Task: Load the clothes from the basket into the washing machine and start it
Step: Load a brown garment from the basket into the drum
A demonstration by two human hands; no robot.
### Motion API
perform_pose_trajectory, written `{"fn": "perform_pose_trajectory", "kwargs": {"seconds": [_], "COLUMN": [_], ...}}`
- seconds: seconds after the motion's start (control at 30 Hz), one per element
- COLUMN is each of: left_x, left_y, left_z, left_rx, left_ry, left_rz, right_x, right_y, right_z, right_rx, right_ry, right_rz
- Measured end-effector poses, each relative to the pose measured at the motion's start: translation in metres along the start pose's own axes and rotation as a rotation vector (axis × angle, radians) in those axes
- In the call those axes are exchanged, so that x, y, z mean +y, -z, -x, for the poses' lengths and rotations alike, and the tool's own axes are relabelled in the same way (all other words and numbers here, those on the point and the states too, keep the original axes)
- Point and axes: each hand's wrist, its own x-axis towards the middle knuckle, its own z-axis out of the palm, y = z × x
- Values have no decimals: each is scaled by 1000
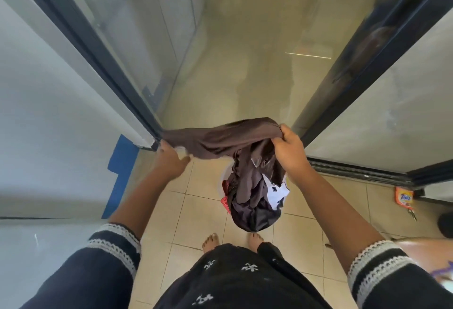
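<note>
Both the left hand (171,159) and the right hand (289,149) grip a brown garment (220,139), lifted above the basket (226,174) on the near floor. No washing machine is visible; next, probably carry it there.

Taking the basket (255,201) as the mark: dark cloth (220,140) stretches across the air above it, blocking the way down. Beyond it, open floor (245,75) runs between two dark-framed glass panels (117,46). Right of it lies a detergent packet (404,198) (orange).
</note>
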Motion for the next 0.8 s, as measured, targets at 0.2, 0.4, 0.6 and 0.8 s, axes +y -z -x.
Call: {"fn": "perform_pose_trajectory", "kwargs": {"seconds": [0.2,0.4,0.6,0.8], "left_x": [24,40,67,97], "left_y": [-78,-81,-62,-62], "left_z": [47,33,36,67], "left_rx": [-301,-5,56,-441], "left_ry": [-277,-310,-235,138], "left_rz": [222,419,654,1392], "right_x": [-71,-81,-10,47], "right_y": [-19,-14,10,-1], "right_z": [24,42,37,43], "right_rx": [-67,-460,-252,-222], "right_ry": [210,399,183,134], "right_rz": [5,-201,11,220]}}
